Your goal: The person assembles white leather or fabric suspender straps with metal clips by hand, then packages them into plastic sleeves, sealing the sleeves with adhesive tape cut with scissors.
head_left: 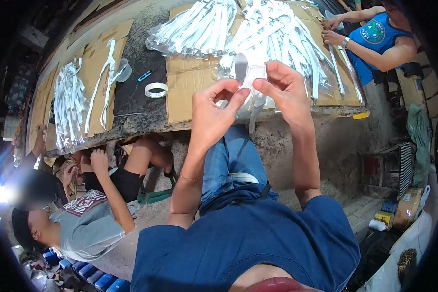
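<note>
Hands: left hand [213, 104] and right hand [283, 87] both pinch one white strip [252, 73], raised together.
Strip location: above the surface [141, 63] edge, before the bagged strips [272, 34].
Nearby: tape roll [156, 89].

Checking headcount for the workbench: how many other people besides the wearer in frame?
2. One person in a grey shirt sits low at the left beside the bench; another in a blue sleeveless top works at the far right end. More may be hidden outside the frame.

Both forearms rise from the near body; the left hand [211, 109] and right hand [287, 90] meet far ahead, thumbs and forefingers pinched.
</note>
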`<action>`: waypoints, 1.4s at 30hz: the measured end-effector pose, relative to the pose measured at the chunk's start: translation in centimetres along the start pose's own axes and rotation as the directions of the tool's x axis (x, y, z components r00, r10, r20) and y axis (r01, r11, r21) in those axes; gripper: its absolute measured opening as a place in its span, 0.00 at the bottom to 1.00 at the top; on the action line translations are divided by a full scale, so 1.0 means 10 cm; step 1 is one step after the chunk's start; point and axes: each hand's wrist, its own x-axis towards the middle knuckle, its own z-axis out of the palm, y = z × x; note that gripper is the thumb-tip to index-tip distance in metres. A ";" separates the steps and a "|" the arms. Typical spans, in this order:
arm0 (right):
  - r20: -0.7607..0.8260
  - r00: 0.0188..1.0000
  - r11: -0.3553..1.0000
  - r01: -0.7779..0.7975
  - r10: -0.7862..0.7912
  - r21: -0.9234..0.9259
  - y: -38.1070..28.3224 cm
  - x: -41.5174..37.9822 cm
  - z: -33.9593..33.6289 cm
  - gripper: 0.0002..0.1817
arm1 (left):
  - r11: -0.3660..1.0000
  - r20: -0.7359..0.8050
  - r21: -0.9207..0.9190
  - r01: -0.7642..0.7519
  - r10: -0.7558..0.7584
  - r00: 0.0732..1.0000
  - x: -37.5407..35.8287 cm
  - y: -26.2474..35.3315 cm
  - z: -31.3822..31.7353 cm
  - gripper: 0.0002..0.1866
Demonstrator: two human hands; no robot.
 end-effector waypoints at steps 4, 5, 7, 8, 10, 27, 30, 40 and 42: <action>-0.051 0.999 0.996 -0.002 0.006 0.085 0.12 0.35 -0.05 0.11 | 0.999 0.145 0.023 0.042 -0.045 0.988 0.14 -0.49 -0.18 0.09; -0.057 0.998 0.994 0.015 -0.009 0.105 0.13 0.51 -0.11 0.10 | 0.986 0.229 0.158 0.048 -0.084 0.970 0.18 -0.68 -0.28 0.09; -0.090 0.995 0.989 0.047 -0.034 0.139 0.09 0.92 -0.20 0.11 | 0.984 0.281 0.108 0.144 -0.169 0.945 0.18 -1.02 -0.48 0.09; -0.131 0.990 0.982 0.072 -0.049 0.173 0.09 1.15 -0.25 0.12 | 0.967 0.343 0.062 0.248 -0.254 0.904 0.17 -1.13 -0.57 0.09; -0.080 0.986 0.975 0.158 -0.146 0.157 0.17 1.67 -0.44 0.15 | 0.958 0.353 0.015 0.287 -0.273 0.895 0.10 -1.25 -0.76 0.09; 0.404 0.753 0.593 -0.022 -0.519 0.805 -0.29 2.45 -0.15 0.21 | 0.868 0.157 0.283 -0.408 0.377 0.913 0.73 0.00 -0.85 0.30; 0.602 0.448 0.512 -0.316 -0.661 0.798 -0.36 2.34 0.07 0.22 | 0.529 0.000 0.374 -0.762 0.822 0.570 1.26 0.82 -0.44 0.29; 0.219 0.946 0.758 0.041 -0.240 0.651 -0.38 1.82 0.17 0.22 | 0.522 0.299 0.330 -0.787 0.733 0.611 1.42 1.86 -0.38 0.07; 0.185 0.955 0.912 0.148 -0.233 0.383 -0.65 1.57 0.06 0.23 | 0.498 0.312 0.308 -0.810 0.752 0.581 1.57 1.86 -0.43 0.09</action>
